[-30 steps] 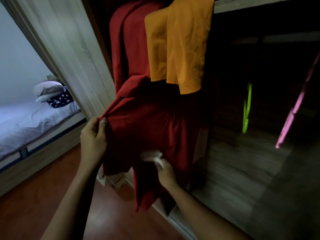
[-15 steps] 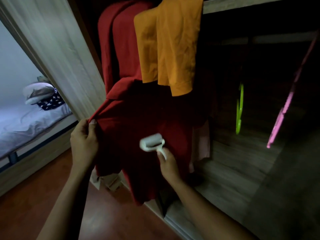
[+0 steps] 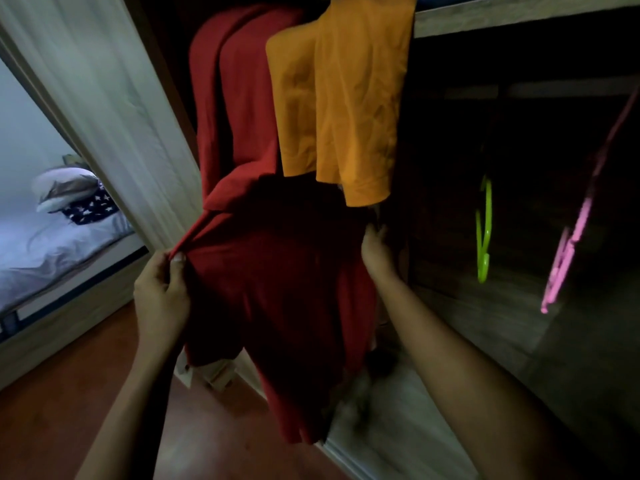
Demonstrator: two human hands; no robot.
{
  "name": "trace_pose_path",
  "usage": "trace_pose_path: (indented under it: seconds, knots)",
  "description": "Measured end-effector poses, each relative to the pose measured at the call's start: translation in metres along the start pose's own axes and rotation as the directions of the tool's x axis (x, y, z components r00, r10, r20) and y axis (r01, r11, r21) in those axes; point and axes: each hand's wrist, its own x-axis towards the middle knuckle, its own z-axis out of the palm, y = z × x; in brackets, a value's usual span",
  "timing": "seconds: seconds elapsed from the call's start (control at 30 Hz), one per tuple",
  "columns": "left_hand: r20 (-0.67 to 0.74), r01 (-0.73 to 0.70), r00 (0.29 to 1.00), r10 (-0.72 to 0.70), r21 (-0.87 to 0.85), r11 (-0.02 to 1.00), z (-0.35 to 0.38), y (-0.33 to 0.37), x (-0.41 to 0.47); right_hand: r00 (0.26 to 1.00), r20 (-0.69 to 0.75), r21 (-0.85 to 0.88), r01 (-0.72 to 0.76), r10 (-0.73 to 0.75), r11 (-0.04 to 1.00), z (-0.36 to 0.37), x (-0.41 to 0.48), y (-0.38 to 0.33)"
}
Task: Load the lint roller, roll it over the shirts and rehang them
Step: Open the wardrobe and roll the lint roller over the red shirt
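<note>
The red shirt (image 3: 277, 292) hangs in the wardrobe below an orange shirt (image 3: 339, 98). The left hand (image 3: 161, 292) pinches its left edge, pulling it taut. The right hand (image 3: 375, 251) reaches at its right edge — fingers look loosely spread, their hold unclear. No roller shows, so the rolling step seems paused; next calls for finding the roller or smoothing the shirt — a guess.

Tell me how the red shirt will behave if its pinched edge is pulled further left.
Probably floppy: the red shirt drapes in soft folds below the left hand pinching its edge. It would likely stretch taut, then sag once released. It looks light, since a small pinch lifts that side. The right hand reaches behind its other edge.
</note>
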Motion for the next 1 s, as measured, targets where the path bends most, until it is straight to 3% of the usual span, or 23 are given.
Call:
trace_pose_path:
  seconds: [0.1,0.17,0.3,0.43,0.5,0.57,0.7,0.87,1.0]
  knots:
    - [0.002,-0.003,1.0,0.003,0.001,1.0,-0.002,-0.001,0.004,0.984,-0.113,-0.009,0.137,-0.137,0.991,0.013,-0.01,0.027]
    - [0.001,-0.004,1.0,0.004,-0.008,1.0,-0.004,-0.002,0.006,0.98,-0.131,-0.052,0.145,-0.15,0.988,0.03,-0.022,0.073]
    - [0.004,-0.012,1.0,0.012,-0.011,1.0,-0.007,-0.002,0.008,0.995,0.075,-0.151,-0.052,0.063,0.987,0.061,-0.066,0.175]
    - [0.008,-0.029,1.0,0.029,0.017,0.999,-0.01,-0.004,0.013,0.894,0.362,-0.339,-0.136,0.262,0.931,0.081,-0.102,0.23]
    - [0.009,-0.028,1.0,0.027,0.022,0.999,-0.011,-0.005,0.016,0.864,0.414,-0.373,-0.126,0.286,0.919,0.083,-0.109,0.233]
    - [0.016,-0.023,1.0,0.022,0.021,1.0,-0.011,-0.007,0.018,0.903,0.38,-0.323,-0.074,0.201,0.944,0.084,-0.106,0.218]
    - [0.039,-0.007,0.999,0.006,0.036,0.999,-0.006,-0.013,0.021,0.974,0.193,-0.149,0.145,-0.115,0.978,0.073,-0.098,0.148]
    - [0.117,0.041,0.992,-0.045,0.035,0.999,0.008,-0.019,0.017,0.915,0.029,0.046,0.401,-0.403,0.915,0.052,-0.102,0.028]
    - [0.204,0.138,0.97,-0.134,-0.004,0.99,0.02,-0.019,0.007,0.855,-0.022,0.095,0.518,-0.519,0.85,0.05,-0.102,-0.024]
